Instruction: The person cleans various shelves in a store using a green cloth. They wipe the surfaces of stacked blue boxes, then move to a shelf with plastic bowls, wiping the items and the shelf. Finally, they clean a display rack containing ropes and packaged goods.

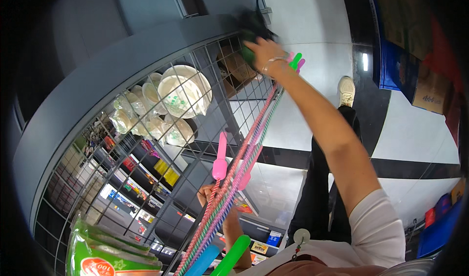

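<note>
Near the top of the wire grid panel, my right hand grips a blurred black and dark green item; motion blur hides what it is. Just below that wrist, braided skipping ropes with coloured handles run down along the grid's edge. My left hand is partly behind these ropes, its fingers curled beside a red and white rope under a pink handle. Whether it holds the rope or a grid wire cannot be made out. A green handle and a blue handle show at the bottom.
Packs of white bowls show through the grid. Green plastic packs hang at lower left. A cardboard box sits behind the panel. Shelves of goods lie beyond. Cartons and a blue bin stand at right.
</note>
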A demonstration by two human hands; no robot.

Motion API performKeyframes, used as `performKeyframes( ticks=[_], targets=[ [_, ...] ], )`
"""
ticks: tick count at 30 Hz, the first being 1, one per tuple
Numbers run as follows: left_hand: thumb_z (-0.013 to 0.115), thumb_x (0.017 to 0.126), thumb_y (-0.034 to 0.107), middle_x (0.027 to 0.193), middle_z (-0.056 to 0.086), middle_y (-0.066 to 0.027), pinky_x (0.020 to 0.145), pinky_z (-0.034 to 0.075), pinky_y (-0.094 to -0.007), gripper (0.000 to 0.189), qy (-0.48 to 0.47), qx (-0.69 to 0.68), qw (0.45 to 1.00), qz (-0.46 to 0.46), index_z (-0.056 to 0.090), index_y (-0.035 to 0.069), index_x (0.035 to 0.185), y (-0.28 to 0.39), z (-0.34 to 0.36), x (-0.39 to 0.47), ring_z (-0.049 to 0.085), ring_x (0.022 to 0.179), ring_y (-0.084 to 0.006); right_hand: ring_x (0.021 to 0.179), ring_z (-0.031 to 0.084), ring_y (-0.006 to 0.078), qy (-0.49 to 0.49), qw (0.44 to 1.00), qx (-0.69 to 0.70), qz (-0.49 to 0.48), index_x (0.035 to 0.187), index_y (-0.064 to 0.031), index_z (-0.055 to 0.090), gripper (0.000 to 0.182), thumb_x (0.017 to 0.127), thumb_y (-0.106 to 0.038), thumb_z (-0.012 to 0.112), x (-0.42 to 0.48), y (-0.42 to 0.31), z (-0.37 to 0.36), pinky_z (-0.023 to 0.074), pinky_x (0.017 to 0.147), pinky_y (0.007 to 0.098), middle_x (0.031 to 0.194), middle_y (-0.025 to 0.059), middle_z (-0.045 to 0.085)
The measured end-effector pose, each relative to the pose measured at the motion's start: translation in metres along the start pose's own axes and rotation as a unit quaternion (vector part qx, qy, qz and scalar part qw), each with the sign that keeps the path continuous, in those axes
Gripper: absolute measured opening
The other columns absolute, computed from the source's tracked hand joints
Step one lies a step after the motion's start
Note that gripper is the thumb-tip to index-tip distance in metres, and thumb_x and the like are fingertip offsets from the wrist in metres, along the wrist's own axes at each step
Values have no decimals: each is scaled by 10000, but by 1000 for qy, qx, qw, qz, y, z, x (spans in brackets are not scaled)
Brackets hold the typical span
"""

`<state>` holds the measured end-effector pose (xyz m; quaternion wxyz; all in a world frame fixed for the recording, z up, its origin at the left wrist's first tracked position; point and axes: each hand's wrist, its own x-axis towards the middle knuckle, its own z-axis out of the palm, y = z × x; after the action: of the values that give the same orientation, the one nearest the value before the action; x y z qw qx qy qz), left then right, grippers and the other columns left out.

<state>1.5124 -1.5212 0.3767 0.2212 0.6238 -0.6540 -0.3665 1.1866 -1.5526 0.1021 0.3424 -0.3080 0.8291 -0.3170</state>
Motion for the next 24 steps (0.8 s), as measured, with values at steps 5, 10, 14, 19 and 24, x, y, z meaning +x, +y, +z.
performKeyframes(
  ticks=[5,10,14,19,24],
  targets=[
    [508,940,160,878,496,-47,706,475,-269,125,22,-103,994,-14,530,57,872,27,24,-7,531,775,-147,1067,559,382,-62,990,63,113,1300,-175,528,537,769,-100,521,-75,128,37,465,924,425,1139,191,588],
    [502,936,146,734,516,-59,567,437,-239,139,-24,-35,999,17,468,21,884,6,17,12,494,572,-118,986,579,454,34,953,138,269,1170,-96,590,368,832,-215,505,-202,203,31,473,873,493,1034,262,624],
    [526,949,224,748,538,-21,617,425,-238,181,-48,-141,988,-47,488,72,859,7,15,13,461,622,-74,949,585,468,1,962,47,269,1221,-43,501,421,842,-209,578,-307,198,8,478,824,505,985,301,621],
    [554,940,202,1114,567,-83,836,488,-300,240,-164,-77,983,-10,522,52,1124,-23,-4,-6,574,971,-165,955,592,452,9,958,73,279,1184,-8,533,514,843,-385,610,-381,167,-66,486,820,478,1014,279,629],
    [642,857,87,1141,484,-114,804,508,-376,669,-202,-84,962,-162,246,101,1396,-31,-11,-85,565,1004,-201,889,609,448,101,942,121,297,970,3,641,504,889,-483,534,-452,95,-141,482,780,475,854,274,645]
  ],
)
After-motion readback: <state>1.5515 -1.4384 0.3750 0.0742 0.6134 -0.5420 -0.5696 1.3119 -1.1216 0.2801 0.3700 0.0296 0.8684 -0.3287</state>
